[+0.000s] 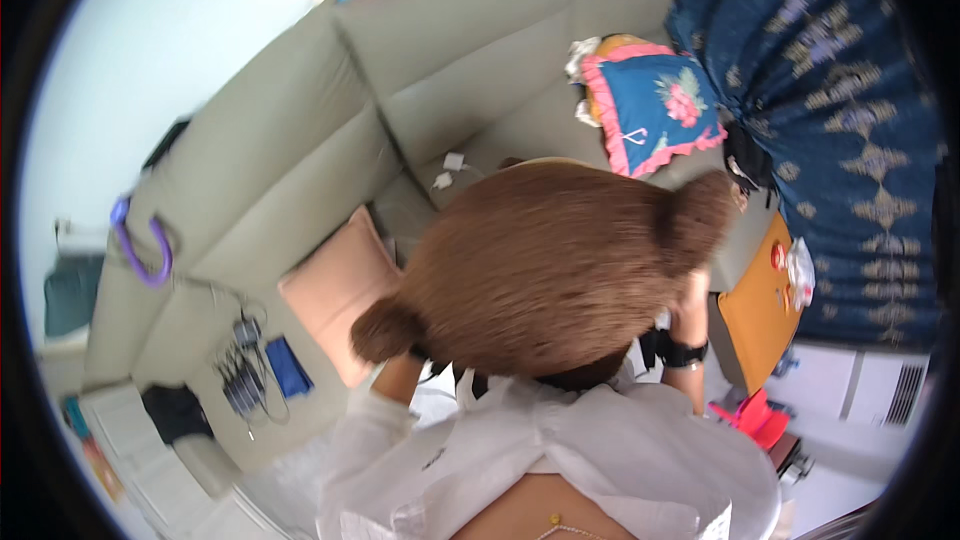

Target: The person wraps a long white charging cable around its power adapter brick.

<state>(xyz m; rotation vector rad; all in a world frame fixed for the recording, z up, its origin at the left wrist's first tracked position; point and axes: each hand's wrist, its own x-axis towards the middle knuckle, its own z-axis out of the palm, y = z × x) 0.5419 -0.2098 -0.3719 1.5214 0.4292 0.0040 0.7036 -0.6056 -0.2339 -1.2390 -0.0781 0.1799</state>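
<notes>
Over the grey corner sofa [300,155], a big brown furry bear-ear cushion [550,265] is held up w/ both hands. Left hand [415,352] under its left ear, right hand [690,305] by the right ear; fingers hidden, grip can't tell. Pink cushion [335,290] lies behind.

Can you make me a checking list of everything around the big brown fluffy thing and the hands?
Surface: grey corner sofa.
Job's things: brown furry plush with round ears, held up in front of the camera.
Clutter: pink cushion, blue cushion with pink frill, purple hook, orange box.
Hands: left hand and right hand grip the plush from below, mostly hidden.
Cables: bundle of cables on the sofa seat.
Surroundings: blue patterned curtain.
</notes>
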